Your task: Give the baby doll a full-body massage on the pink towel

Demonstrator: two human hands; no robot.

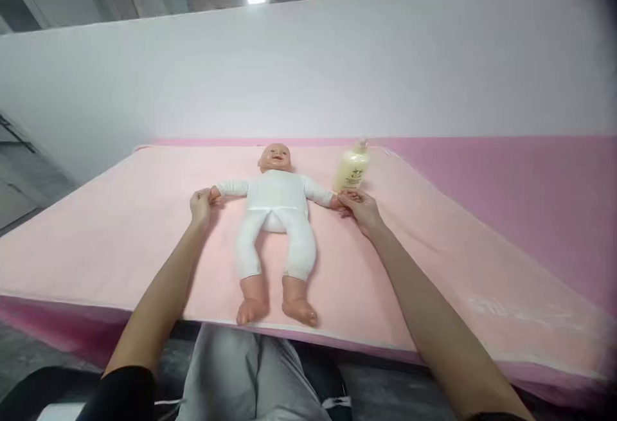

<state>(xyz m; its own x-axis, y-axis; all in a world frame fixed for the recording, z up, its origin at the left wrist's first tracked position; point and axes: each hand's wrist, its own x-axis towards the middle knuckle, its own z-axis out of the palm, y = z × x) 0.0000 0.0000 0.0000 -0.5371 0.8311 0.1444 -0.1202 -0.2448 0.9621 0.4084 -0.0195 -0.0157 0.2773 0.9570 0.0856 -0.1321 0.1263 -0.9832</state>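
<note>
A baby doll [277,199] with a white cloth body lies on its back on a pale pink towel [120,228], arms spread and feet toward me. My left hand [200,206] is closed around the doll's hand on the left side. On the right side, my right hand [360,210] grips the doll's other hand between thumb and fingers. Just behind my right hand stands a pump bottle [352,167] of pale yellow liquid, slightly tilted in view; its lower edge is partly hidden.
The towel covers most of a table with a darker pink cover [511,196]. A white partition [308,74] rises behind the table, with glass above it. My legs in grey trousers [241,369] are under the table's front edge.
</note>
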